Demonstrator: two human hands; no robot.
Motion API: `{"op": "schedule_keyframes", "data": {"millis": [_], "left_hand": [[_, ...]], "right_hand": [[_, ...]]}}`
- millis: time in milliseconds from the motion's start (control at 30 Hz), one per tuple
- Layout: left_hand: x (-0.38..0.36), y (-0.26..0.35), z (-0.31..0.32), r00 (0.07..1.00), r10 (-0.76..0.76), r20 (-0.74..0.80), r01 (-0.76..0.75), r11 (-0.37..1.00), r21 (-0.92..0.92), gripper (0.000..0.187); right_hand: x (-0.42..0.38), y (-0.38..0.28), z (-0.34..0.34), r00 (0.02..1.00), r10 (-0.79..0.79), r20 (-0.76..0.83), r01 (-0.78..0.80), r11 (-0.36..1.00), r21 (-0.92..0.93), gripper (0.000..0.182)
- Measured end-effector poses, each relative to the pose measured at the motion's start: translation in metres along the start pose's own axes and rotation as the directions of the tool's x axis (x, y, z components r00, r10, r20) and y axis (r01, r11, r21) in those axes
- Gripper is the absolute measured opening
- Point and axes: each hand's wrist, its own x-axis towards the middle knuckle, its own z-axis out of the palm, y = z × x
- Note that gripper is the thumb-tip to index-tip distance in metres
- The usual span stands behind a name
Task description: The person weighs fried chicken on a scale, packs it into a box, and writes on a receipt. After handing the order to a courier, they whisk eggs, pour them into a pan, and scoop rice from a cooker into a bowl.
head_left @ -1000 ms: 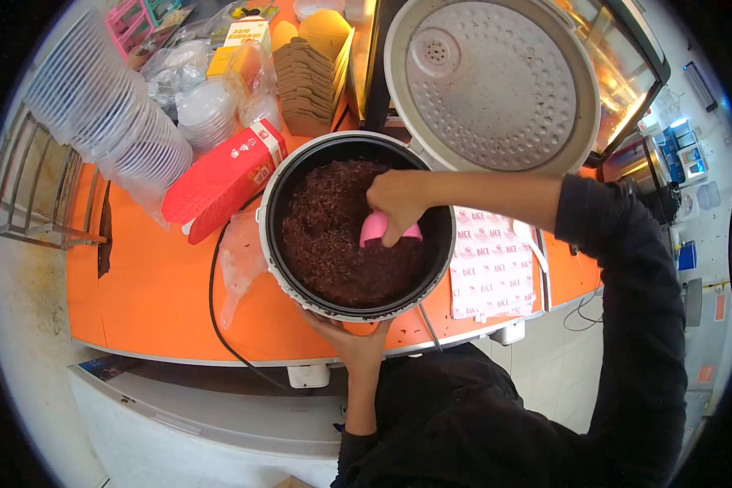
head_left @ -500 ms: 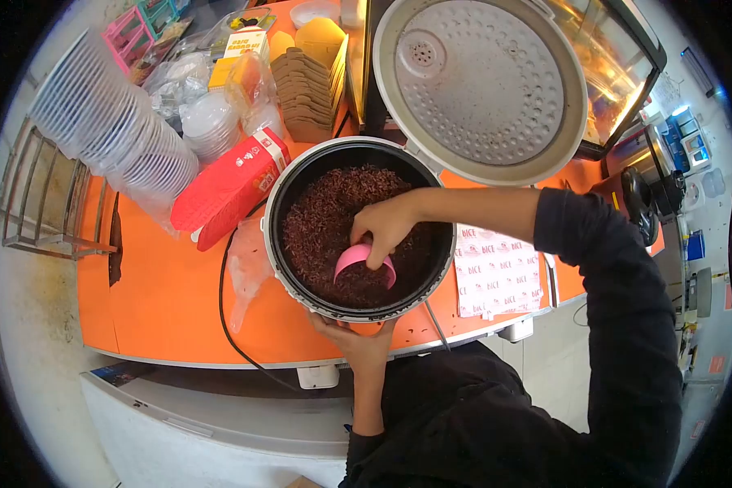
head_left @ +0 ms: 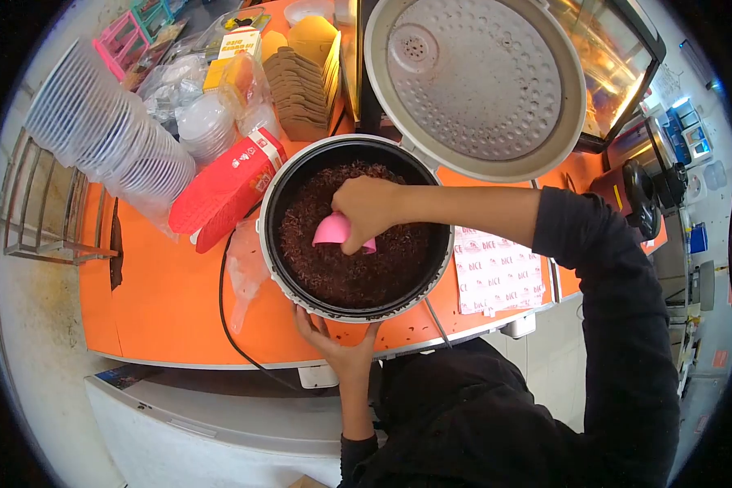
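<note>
A rice cooker stands with its lid swung up behind it. Dark reddish-brown rice fills part of the black inner pot. Inside the pot, my right hand is closed around a small pink bowl, its rim turned down at the rice. Whether rice is in the bowl is hidden. My left hand touches the cooker's outer wall at the front, fingers and thumb spread apart.
Left of the cooker lie a red packet, stacked clear plastic cups and a plastic bag. Folded brown boxes stand behind. Printed paper sheets lie to the right. A black cable crosses the orange counter.
My right hand has moved the pink bowl up and left within the pot, toward its far side. My left hand has shifted slightly left and its fingers are more spread.
</note>
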Motion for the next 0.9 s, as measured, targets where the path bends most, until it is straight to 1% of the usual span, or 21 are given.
{"op": "schedule_keyframes", "data": {"millis": [33,67,133,267,300,333,367,433,467,533,567,633,667,733,767,833,867,900], "left_hand": [[-0.001,0.001,0.0,0.999,-0.037,-0.009,0.037,0.999,-0.011,0.11],[-0.002,0.001,0.001,0.999,-0.04,-0.006,0.04,0.999,-0.008,0.11],[-0.001,0.0,0.004,0.997,-0.071,-0.025,0.069,0.995,-0.069,0.109],[-0.005,-0.006,0.003,0.997,-0.083,-0.002,0.083,0.995,-0.063,0.107],[-0.005,-0.007,0.003,0.996,-0.089,-0.003,0.088,0.994,-0.068,0.107],[-0.004,-0.007,0.004,0.996,-0.093,-0.003,0.092,0.993,-0.074,0.106],[-0.004,-0.007,0.004,0.996,-0.09,-0.002,0.089,0.993,-0.075,0.106],[-0.004,-0.007,0.004,0.997,-0.076,-0.003,0.076,0.994,-0.075,0.107],[-0.003,-0.006,0.005,0.997,-0.074,-0.004,0.074,0.994,-0.078,0.107],[-0.003,-0.006,0.005,0.998,-0.068,-0.013,0.067,0.994,-0.081,0.108],[-0.003,-0.006,0.005,0.998,-0.069,-0.012,0.068,0.995,-0.08,0.108],[-0.004,-0.006,0.004,0.997,-0.078,-0.017,0.076,0.994,-0.073,0.109],[-0.004,-0.005,0.004,0.997,-0.077,-0.015,0.076,0.994,-0.076,0.109],[-0.003,-0.004,0.004,0.995,-0.094,-0.019,0.092,0.992,-0.089,0.109],[-0.003,-0.004,0.004,0.995,-0.095,-0.02,0.093,0.992,-0.089,0.109],[-0.003,-0.004,0.003,0.997,-0.071,-0.026,0.07,0.997,-0.044,0.109],[-0.002,-0.004,0.002,0.997,-0.074,-0.027,0.072,0.996,-0.043,0.109],[-0.002,-0.004,0.001,0.998,-0.065,-0.014,0.064,0.996,-0.061,0.11]], "right_hand": [[0.0,-0.003,0.004,1.0,0.007,-0.003,-0.007,1.0,-0.017,0.05],[-0.002,-0.005,0.007,1.0,0.008,-0.001,-0.008,1.0,-0.012,0.05],[-0.005,-0.009,0.011,1.0,0.012,0.005,-0.012,0.997,0.083,0.051],[-0.001,-0.004,0.022,0.999,-0.012,0.043,0.006,0.989,0.147,0.054],[-0.002,-0.002,0.022,0.989,0.025,0.146,-0.069,0.95,0.304,0.052],[-0.002,0.001,0.022,0.967,0.045,0.251,-0.156,0.883,0.443,0.05],[-0.003,0.003,0.023,0.968,0.047,0.248,-0.156,0.883,0.443,0.05],[-0.006,0.007,0.027,0.958,0.005,0.288,-0.168,0.822,0.544,0.047],[-0.007,0.007,0.025,0.958,0.006,0.287,-0.168,0.824,0.541,0.047],[-0.006,0.007,0.023,0.942,-0.055,0.332,-0.142,0.828,0.542,0.047],[-0.006,0.006,0.021,0.942,-0.056,0.332,-0.142,0.827,0.543,0.047],[-0.006,0.007,0.017,0.919,-0.093,0.383,-0.14,0.832,0.537,0.037],[-0.004,0.008,0.016,0.919,-0.089,0.384,-0.142,0.833,0.535,0.037],[0.005,0.01,0.01,0.841,-0.107,0.531,-0.198,0.852,0.485,0.039],[0.011,0.012,0.008,0.84,-0.107,0.531,-0.198,0.852,0.484,0.039],[0.023,0.018,0.002,0.747,-0.156,0.646,-0.153,0.906,0.396,0.042],[0.026,0.023,-0.006,0.745,-0.158,0.648,-0.153,0.905,0.396,0.042],[0.029,0.028,-0.019,0.719,-0.126,0.684,-0.166,0.924,0.345,0.042]]}}
